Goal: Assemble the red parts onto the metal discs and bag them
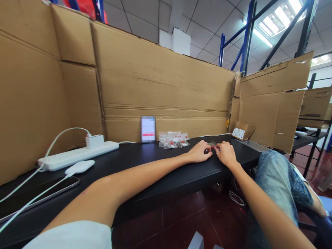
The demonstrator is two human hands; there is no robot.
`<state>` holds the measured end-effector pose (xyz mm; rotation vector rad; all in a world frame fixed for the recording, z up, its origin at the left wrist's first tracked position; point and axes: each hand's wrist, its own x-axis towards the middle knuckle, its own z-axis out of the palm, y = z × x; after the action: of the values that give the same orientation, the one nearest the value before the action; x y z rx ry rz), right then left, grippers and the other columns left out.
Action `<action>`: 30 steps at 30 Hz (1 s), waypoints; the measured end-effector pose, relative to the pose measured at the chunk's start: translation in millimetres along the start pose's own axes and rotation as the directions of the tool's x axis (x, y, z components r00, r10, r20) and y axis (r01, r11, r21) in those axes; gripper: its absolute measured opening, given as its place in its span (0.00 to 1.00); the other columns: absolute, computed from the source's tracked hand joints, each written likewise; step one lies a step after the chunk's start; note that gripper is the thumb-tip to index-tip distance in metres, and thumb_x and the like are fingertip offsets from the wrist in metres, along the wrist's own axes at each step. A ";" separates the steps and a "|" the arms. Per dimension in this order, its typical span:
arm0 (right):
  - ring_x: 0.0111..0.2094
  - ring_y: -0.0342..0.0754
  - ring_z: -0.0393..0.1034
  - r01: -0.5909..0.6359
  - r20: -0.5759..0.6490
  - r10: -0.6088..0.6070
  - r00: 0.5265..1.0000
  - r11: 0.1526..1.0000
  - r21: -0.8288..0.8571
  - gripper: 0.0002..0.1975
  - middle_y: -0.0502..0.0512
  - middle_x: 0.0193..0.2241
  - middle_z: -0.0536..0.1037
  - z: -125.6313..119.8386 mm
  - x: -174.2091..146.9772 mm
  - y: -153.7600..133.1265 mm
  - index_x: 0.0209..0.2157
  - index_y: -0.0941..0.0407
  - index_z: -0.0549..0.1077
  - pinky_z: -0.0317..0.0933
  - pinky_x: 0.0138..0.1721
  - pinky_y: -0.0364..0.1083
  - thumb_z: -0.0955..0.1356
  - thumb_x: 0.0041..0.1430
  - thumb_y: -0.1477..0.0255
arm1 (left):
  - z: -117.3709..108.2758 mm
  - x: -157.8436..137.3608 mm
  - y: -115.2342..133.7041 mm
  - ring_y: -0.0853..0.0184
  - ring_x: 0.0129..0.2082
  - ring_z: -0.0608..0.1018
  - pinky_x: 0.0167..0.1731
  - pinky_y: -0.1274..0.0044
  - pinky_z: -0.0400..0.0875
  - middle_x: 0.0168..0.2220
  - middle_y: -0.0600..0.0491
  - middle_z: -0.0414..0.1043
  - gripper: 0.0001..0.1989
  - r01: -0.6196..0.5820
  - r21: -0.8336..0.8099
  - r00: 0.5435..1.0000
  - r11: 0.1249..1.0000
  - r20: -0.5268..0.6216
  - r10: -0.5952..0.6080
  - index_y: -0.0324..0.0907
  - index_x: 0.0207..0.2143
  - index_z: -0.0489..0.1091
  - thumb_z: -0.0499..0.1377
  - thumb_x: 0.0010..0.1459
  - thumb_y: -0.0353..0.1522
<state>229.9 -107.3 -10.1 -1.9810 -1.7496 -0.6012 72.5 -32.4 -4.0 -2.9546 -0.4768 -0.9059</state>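
My left hand (200, 152) rests on the black table, its fingers curled and pinched around something too small to make out, with a dark round spot under the fingertips. Close beside it, my right hand (226, 153) is bent with its fingertips pressed together at a small red object (213, 147) between the two hands. The kind of this object is hidden by the fingers. To the left of my hands lies a pile of small clear plastic bags (173, 139) with red bits inside.
A tablet-like screen (148, 129) leans on the cardboard wall (166, 86). At left are a white power strip (80, 155), a white charging puck (80, 167) and a phone (38, 197) with cables. A small labelled carton (242, 131) stands at right. Another person's knee in jeans (275, 180) is near the table's right end.
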 end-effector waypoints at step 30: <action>0.34 0.48 0.73 -0.127 0.077 0.108 0.991 0.939 0.318 0.06 0.57 0.31 0.80 23.9 11.7 22.7 0.31 0.56 0.79 0.57 0.33 0.42 0.68 0.53 0.74 | 2.5 -3.4 0.1 0.61 0.43 0.68 0.45 0.71 0.65 0.38 0.49 0.69 0.10 0.114 0.069 0.993 0.991 0.021 -0.115 0.43 0.39 0.72 0.54 0.55 0.33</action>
<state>254.7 -86.6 -23.5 -1.8692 -1.6276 -0.2012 71.3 -33.2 -7.9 -2.9061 -0.6708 -0.8443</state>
